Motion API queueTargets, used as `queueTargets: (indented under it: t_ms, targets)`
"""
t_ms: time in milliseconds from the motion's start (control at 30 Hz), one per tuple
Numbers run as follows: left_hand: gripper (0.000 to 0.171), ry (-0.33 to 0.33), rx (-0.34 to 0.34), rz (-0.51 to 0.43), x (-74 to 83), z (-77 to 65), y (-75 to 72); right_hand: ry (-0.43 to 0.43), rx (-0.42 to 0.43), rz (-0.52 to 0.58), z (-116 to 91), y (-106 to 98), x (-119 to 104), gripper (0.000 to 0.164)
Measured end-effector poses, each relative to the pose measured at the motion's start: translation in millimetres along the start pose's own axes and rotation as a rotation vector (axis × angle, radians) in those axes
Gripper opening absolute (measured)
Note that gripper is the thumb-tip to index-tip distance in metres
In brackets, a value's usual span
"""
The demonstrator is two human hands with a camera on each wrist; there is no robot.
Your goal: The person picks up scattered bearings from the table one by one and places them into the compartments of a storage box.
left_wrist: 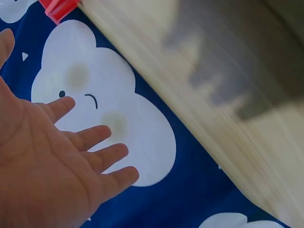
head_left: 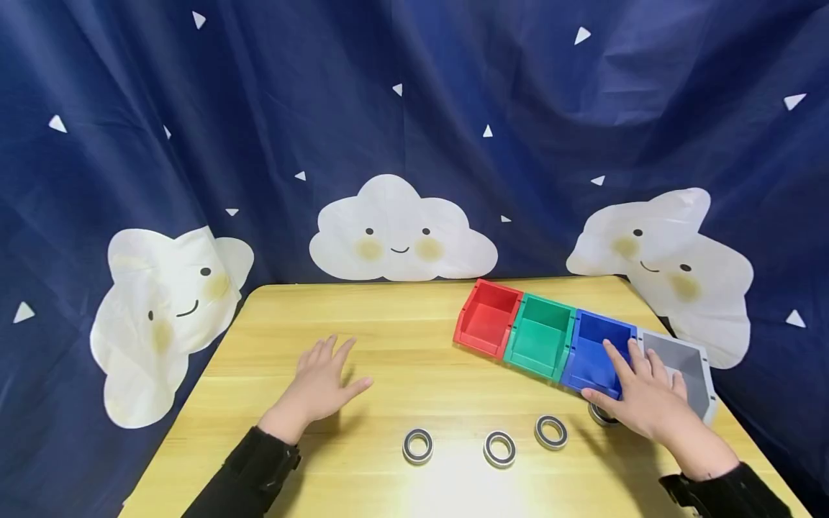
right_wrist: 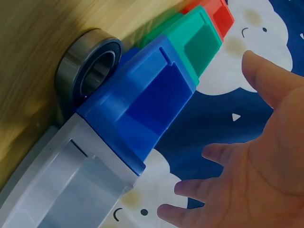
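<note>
In the head view my left hand (head_left: 317, 385) hovers over the left part of the table, fingers spread and holding nothing. My right hand (head_left: 648, 396) is spread above the blue bin (head_left: 594, 349) and the grey bin (head_left: 683, 367), its palm bare in the right wrist view. Partly hidden under that hand, a metal ball bearing (right_wrist: 88, 66) sits by the front of the blue bin. Three more bearings lie flat on the table: one on the left (head_left: 417, 446), a middle bearing (head_left: 500, 450) and a right bearing (head_left: 551, 432).
A red bin (head_left: 488, 316) and a green bin (head_left: 540, 334) continue the slanting row beside the blue one. The wooden table (head_left: 363, 309) ends at a dark blue curtain (head_left: 401, 43) with white clouds.
</note>
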State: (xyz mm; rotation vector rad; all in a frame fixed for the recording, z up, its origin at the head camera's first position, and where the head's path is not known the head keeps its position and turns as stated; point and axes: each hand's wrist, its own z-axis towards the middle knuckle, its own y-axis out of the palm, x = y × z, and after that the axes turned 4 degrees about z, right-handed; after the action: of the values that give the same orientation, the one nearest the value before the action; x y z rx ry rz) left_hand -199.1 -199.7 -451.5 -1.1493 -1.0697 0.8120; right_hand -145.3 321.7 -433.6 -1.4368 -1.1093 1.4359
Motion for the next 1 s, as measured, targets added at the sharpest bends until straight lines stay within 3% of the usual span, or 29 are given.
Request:
queueTargets:
  t_ms: [233, 467, 1000]
  targets:
    - [0.087, 0.053, -0.04, -0.005, 10.5, 28.0, 0.0, 0.008, -0.003, -0.023, 0, -2, -3, 0.103]
    - [0.083, 0.109, -0.117, -0.031, 30.9, 53.7, -2.1, 0.011, 0.007, -0.053, -2, -1, -4, 0.104]
    - [0.078, 0.176, -0.175, -0.103, 69.3, 109.2, 23.7, -0.015, 0.024, -0.075, -13, 6, -9, 0.106]
